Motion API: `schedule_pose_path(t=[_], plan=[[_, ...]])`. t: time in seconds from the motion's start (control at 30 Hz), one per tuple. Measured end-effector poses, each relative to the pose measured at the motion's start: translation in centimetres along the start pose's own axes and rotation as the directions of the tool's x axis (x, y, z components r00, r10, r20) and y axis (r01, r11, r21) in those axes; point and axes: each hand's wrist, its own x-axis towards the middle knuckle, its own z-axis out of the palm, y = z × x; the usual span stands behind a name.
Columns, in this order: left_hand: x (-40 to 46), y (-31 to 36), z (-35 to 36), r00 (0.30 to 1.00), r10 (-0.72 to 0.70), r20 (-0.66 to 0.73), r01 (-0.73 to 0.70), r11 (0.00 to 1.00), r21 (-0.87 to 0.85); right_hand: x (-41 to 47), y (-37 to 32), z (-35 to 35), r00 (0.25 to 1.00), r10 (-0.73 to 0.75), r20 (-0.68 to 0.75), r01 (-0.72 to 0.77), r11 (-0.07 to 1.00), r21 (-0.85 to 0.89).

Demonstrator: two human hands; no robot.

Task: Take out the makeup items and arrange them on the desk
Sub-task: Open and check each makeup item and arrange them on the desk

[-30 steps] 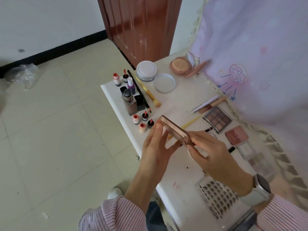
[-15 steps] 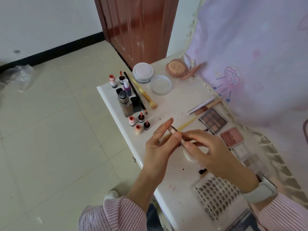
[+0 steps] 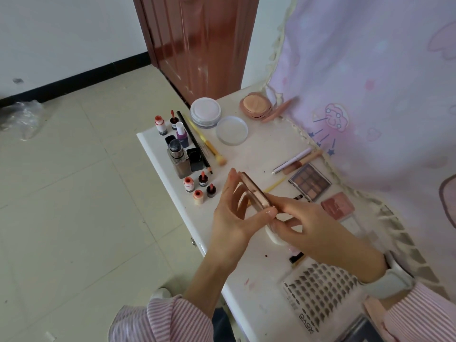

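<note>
Above the white desk (image 3: 266, 154) I hold a flat rose-gold compact (image 3: 254, 190) edge-up between both hands. My left hand (image 3: 237, 213) grips its near side with thumb and fingers. My right hand (image 3: 306, 225) pinches its lower end, and a white puff (image 3: 272, 236) shows just beneath that hand. Laid out on the desk are small lip tints (image 3: 197, 187), a foundation bottle (image 3: 179, 160), a brown eyeshadow palette (image 3: 309, 181) and a pink blush (image 3: 336, 206).
At the far end stand a white powder jar (image 3: 205, 112), its clear lid (image 3: 232, 130) and an open peach compact (image 3: 255, 106). A brush (image 3: 209, 146) and pencils (image 3: 298, 160) lie mid-desk. A nail-tip sheet (image 3: 318, 294) lies near me. A pink curtain (image 3: 370, 82) hangs along the right.
The compact was lowered and nearly hidden between my fingers half a second ago; now it is tilted up again and shows along its length. Both hands stay on it.
</note>
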Motion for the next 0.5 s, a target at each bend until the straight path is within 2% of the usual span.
schedule_pose_path(t=[0.07,0.13,0.27,0.4,0.5], plan=[[0.1,0.0,-0.3,0.999,-0.035,0.003,0.035,0.999,-0.026,-0.3,0.6,0.7,0.996,-0.075,-0.042,0.070,0.992,-0.101],[0.2,0.0,-0.2,0.998,-0.069,-0.015,0.067,0.993,-0.094,-0.7,1.2,1.3,0.990,-0.098,-0.098,0.080,0.982,-0.171],[0.3,0.3,0.2,0.989,-0.144,0.022,0.143,0.936,-0.320,-1.0,0.8,1.5,0.981,-0.138,-0.135,0.100,0.962,-0.254],[0.4,0.4,0.0,0.962,-0.274,0.019,0.255,0.864,-0.434,-1.1,0.7,1.3,0.984,-0.141,-0.105,0.120,0.976,-0.183],[0.5,0.0,-0.3,0.966,-0.255,-0.044,0.217,0.889,-0.402,-1.5,0.7,1.0,0.995,-0.077,-0.057,0.074,0.996,-0.055]])
